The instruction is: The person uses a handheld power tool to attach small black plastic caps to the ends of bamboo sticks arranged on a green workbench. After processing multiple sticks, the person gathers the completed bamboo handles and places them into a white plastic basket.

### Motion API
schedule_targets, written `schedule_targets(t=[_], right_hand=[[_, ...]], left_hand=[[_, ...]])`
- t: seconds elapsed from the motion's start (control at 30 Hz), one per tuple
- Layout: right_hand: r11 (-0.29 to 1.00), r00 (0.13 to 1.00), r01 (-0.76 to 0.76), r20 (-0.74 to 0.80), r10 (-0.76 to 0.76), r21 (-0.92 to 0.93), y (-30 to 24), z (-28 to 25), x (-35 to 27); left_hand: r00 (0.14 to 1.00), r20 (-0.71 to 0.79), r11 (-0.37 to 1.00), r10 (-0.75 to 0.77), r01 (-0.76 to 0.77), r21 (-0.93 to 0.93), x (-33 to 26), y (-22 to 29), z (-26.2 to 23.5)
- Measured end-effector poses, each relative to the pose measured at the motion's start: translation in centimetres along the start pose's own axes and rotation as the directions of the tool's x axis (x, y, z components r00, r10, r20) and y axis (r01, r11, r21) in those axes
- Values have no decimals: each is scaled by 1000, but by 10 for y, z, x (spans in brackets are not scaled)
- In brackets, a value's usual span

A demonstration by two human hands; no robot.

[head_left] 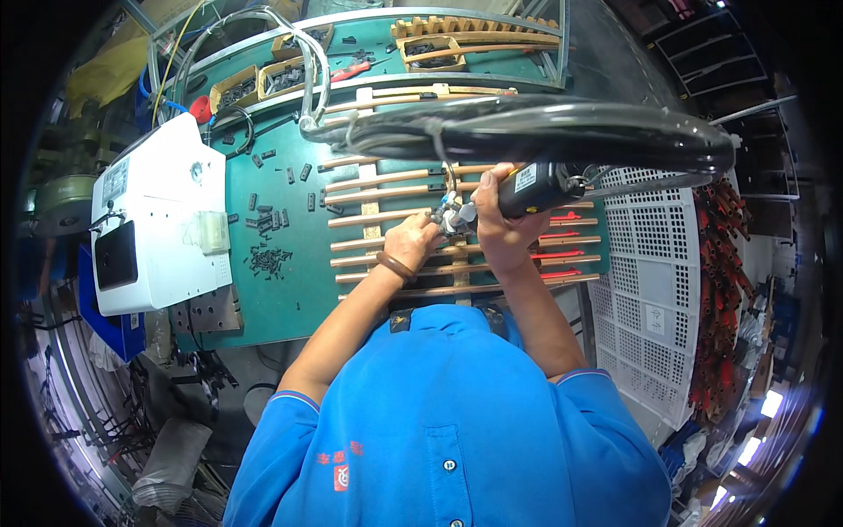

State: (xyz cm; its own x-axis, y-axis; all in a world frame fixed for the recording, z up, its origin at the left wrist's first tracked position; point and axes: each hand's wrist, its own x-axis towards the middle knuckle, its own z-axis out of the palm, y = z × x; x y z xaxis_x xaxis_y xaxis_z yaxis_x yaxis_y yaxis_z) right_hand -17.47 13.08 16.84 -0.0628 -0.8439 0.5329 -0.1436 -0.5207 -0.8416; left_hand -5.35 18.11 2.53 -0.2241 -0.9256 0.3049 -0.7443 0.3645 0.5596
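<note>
My right hand [496, 220] grips a black powered hand tool [543, 188] with a thick black hose [544, 127] running off above it. The tool's tip points left at a small metal fitting near my left hand [413, 241]. My left hand's fingers pinch at one of the copper-coloured rods [378, 195] lying in a row across a wooden rack [369, 206] on the green bench top [290, 290]. Some rods have red ends [562, 255] on the right side. A brown band sits on my left wrist.
A white box-shaped machine [154, 215] stands at the left of the bench. Small dark parts [268, 261] are scattered on the green surface. Wooden boxes of parts [285, 77] sit at the back. A white perforated crate [654, 290] and several red-tipped tubes [716, 263] are at the right.
</note>
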Motion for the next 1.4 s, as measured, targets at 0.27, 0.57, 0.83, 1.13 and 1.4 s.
schedule_targets(t=[0.27,0.57,0.83,1.13,1.4], right_hand=[[978,982,186,-10,-188,-93,18,-2,-12],[949,981,-188,6,193,255,6,6,-3],[969,992,-98,-59,114,226,-57,-14,60],[944,984,-148,-56,172,296,-66,-27,40],[967,992,-112,-25,121,228,-54,-25,29]], left_hand=[[999,8,999,-40,40,-29,-3,-2,0],[998,23,997,-60,61,-49,-5,-4,4],[824,330,258,-461,480,-839,-9,-13,-16],[731,641,-386,-232,536,-751,-27,1,-37],[848,361,435,-388,514,-739,-36,3,-10]])
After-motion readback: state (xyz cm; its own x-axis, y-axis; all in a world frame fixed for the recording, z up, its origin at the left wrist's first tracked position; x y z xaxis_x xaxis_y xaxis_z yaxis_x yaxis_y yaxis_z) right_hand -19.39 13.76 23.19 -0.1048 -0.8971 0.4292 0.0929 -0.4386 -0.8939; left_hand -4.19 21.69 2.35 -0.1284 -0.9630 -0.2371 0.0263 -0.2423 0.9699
